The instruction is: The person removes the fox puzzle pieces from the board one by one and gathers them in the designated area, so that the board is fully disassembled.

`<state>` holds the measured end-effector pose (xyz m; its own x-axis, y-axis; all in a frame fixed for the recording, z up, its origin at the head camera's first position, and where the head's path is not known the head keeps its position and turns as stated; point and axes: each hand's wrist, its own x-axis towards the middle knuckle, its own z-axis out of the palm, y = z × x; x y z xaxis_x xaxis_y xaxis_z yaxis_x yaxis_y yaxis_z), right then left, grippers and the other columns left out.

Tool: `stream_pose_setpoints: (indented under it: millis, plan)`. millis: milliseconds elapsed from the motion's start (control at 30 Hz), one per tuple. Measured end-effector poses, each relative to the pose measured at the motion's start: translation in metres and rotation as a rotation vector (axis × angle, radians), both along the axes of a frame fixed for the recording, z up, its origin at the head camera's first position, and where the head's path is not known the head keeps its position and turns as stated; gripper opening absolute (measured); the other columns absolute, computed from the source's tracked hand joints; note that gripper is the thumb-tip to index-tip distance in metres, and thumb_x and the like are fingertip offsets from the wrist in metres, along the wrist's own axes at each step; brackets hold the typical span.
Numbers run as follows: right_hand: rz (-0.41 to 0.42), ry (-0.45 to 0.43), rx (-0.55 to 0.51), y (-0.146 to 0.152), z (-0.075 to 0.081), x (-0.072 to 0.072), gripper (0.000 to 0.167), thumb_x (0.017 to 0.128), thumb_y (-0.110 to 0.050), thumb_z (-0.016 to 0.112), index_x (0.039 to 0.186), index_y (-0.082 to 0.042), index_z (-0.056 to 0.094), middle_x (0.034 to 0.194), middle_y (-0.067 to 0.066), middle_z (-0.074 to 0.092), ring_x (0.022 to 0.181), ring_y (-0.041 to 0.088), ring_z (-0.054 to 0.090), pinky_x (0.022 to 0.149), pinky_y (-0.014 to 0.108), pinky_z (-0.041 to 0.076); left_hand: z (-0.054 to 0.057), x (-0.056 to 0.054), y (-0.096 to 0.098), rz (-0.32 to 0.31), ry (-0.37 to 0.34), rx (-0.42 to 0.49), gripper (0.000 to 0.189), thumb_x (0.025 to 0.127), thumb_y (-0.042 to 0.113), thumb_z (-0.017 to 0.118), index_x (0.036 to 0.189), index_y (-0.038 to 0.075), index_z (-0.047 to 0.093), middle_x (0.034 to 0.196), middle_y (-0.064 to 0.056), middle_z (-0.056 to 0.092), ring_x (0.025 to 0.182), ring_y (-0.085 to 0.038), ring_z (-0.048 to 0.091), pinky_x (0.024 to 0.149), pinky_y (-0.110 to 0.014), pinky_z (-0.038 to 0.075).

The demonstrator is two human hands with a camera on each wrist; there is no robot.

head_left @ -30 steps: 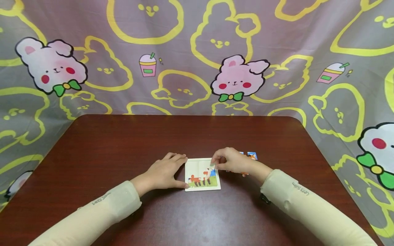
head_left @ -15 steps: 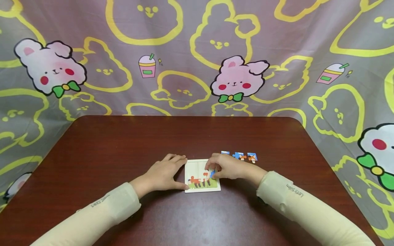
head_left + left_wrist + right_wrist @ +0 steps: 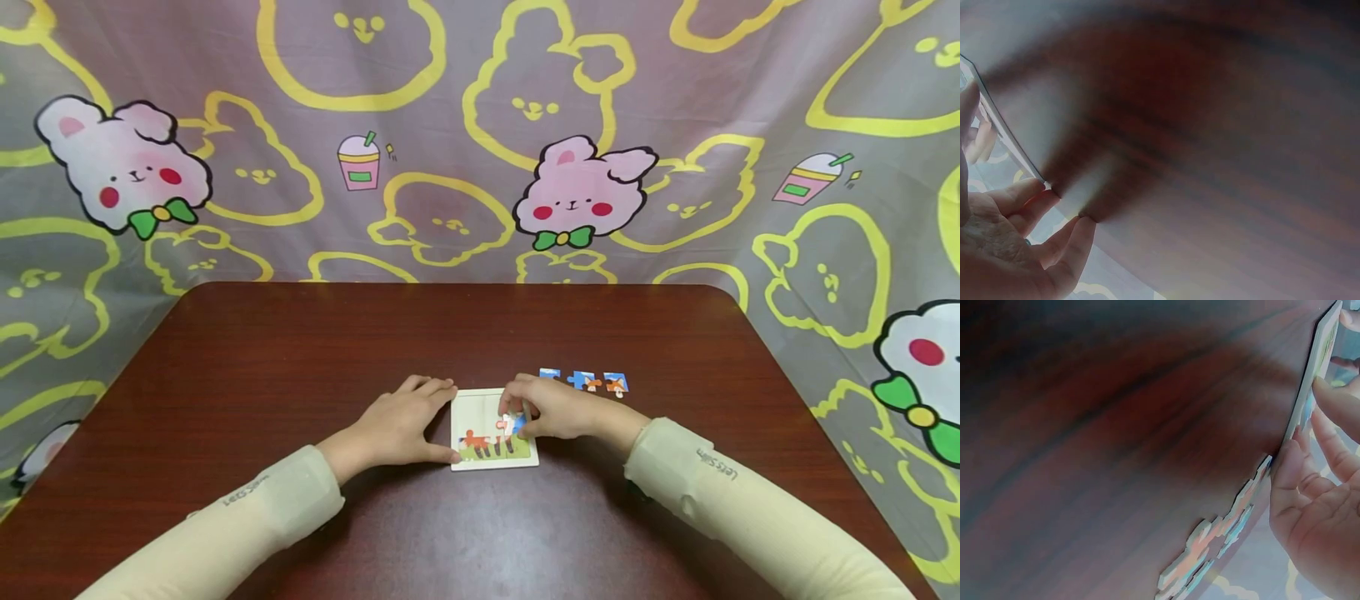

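One cartoon-printed cloth (image 3: 442,146) hangs beyond the left, back and right edges of the dark red-brown tabletop (image 3: 360,333). From the left, a pale left sleeve (image 3: 225,529) with dark lettering reaches over the tabletop, and out of it comes the left hand (image 3: 393,423), its fingers and thumb spread and relaxed: a fingertip is at the far left corner of a cream square jigsaw tray (image 3: 476,408), the thumb at its near left corner. That tray lies flat, about midway between the tabletop's left and right edges and well in front of the back edge. Along its near side, fitted pieces (image 3: 480,443) show an orange animal's body and dark legs over green ground; the far part of its board is bare. At the tray's right side, the right hand (image 3: 561,407) has bent fingers, pinching with the thumb a blue-and-white jigsaw piece (image 3: 516,423) that they partly cover; whether it sits flush cannot be told. Just beyond that hand, three loose pieces (image 3: 583,381) in blue, white and orange lie in a row toward the tabletop's right edge, apart from the tray. Farther right, the matching right sleeve (image 3: 757,508) crosses the tabletop.
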<state>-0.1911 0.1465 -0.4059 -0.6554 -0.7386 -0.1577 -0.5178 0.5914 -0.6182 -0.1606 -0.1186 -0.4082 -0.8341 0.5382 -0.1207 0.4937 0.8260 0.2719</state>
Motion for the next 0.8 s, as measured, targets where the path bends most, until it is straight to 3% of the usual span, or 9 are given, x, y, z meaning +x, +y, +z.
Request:
stream_pose_setpoints:
  millis: [467,800]
  plan:
    - [-0.033,-0.134,-0.126,0.0022,0.0004,-0.0032,0.023,0.088,0.003,0.068,0.107,-0.011,0.066,0.090,0.004,0.062,0.067,0.008,0.051,0.064,0.022,0.044,0.0000,-0.0004,-0.0006,0.000,0.005,-0.002,0.095,0.074,0.062,0.078,0.148,0.010,0.047,0.154,-0.004,0.045,0.139,-0.030,0.041,0.090,-0.060,0.049]
    - [-0.042,-0.150,-0.203,0.0039,-0.0001,-0.0040,0.018,0.091,0.005,0.065,0.103,-0.007,0.069,0.085,0.006,0.063,0.072,0.010,0.055,0.068,0.023,0.048,-0.0005,-0.0007,-0.0005,0.000,0.000,-0.007,0.095,0.074,0.062,0.078,0.148,0.011,0.047,0.154,-0.004,0.045,0.140,-0.030,0.040,0.091,-0.060,0.049]
